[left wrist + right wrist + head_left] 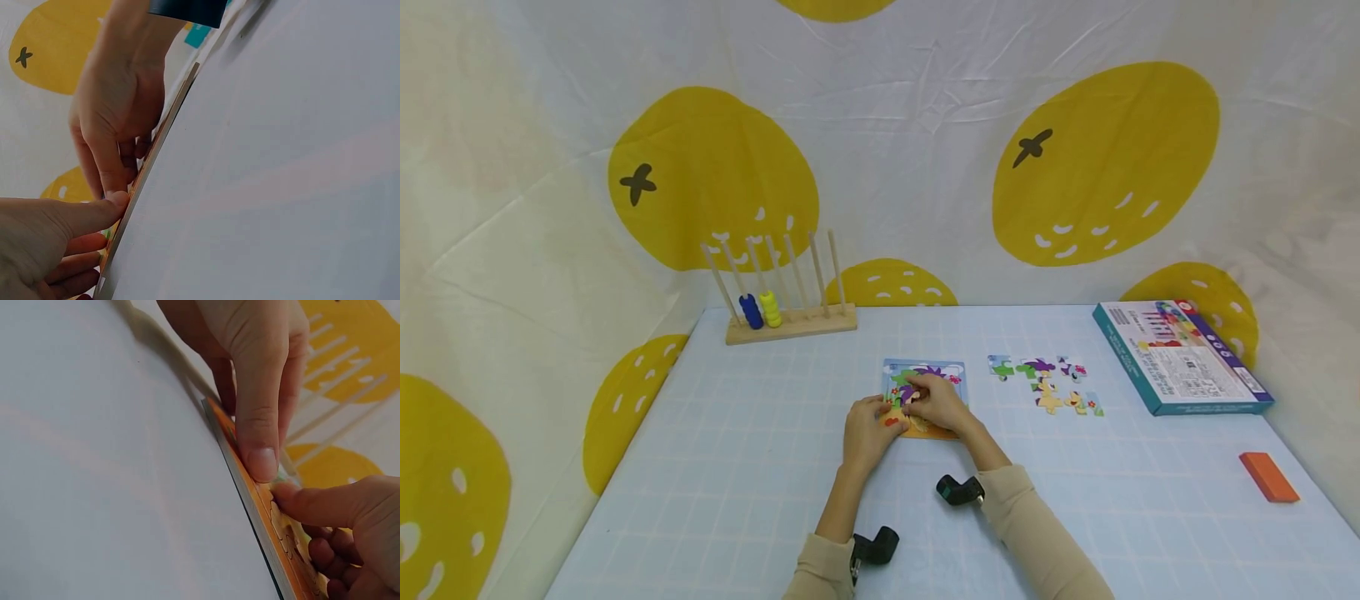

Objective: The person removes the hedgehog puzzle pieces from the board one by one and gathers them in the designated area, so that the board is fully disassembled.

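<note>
A jigsaw puzzle in a square tray (957,435) lies mid-table, its picture coloured purple, green and orange. My left hand (867,429) rests on the tray's left front part, thumb pressing the surface and fingers spread along the left side. The right hand (942,402) reaches over the middle, thumb and index finger pinching a puzzle piece mostly hidden by the fingers. In the right wrist view the left thumb (261,464) and right thumb (297,495) nearly meet above the orange tray edge (275,540). Several loose puzzle pieces (1048,398) lie right of the tray.
A wooden peg stand (805,325) with blue and yellow beads stands at the back left. At the back right lies a flat teal game box (1195,358). An orange block (1268,477) lies near the table's right edge. Patterned fabric (925,167) hangs behind.
</note>
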`<state>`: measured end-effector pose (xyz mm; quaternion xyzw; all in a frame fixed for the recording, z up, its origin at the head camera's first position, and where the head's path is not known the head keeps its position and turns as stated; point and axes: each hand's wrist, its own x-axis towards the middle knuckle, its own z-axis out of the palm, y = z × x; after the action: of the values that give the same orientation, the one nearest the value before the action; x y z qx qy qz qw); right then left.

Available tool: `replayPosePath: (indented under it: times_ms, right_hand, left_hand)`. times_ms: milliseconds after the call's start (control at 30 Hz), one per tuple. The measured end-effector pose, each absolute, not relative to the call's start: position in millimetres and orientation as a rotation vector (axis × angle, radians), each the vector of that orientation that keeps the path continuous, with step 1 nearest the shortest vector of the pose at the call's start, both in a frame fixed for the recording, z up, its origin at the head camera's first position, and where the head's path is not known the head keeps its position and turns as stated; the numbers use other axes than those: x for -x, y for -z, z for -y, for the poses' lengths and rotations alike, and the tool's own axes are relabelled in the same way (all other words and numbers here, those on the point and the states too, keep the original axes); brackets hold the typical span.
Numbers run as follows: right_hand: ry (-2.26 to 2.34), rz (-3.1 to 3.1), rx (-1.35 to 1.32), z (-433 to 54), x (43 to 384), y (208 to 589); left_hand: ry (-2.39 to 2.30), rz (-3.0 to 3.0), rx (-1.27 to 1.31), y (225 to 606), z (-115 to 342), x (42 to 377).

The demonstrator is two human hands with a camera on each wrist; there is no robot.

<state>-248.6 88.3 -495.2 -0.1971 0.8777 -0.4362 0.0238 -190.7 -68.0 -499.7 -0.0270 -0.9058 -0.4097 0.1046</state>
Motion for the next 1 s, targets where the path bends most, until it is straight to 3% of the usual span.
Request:
replayPosePath:
  times_ms: [333, 667, 1000]
  right_hand:
    - [1.436, -2.694, 0.615, -97.8, 244.0, 493.5]
    - [1.387, -2.797, 0.878, -139.6, 237.2, 490.8]
    - [1.096, -2.941, 0.645, -198.2, 234.7, 485.1]
  left_hand:
    - [1.204, 2.651, 0.092, 500.4, 68.0, 191.7]
    - [1.217, 2.641, 0.088, 499.6, 66.2, 189.0]
    - [1.243, 2.658, 0.016, 498.0, 63.8, 186.6]
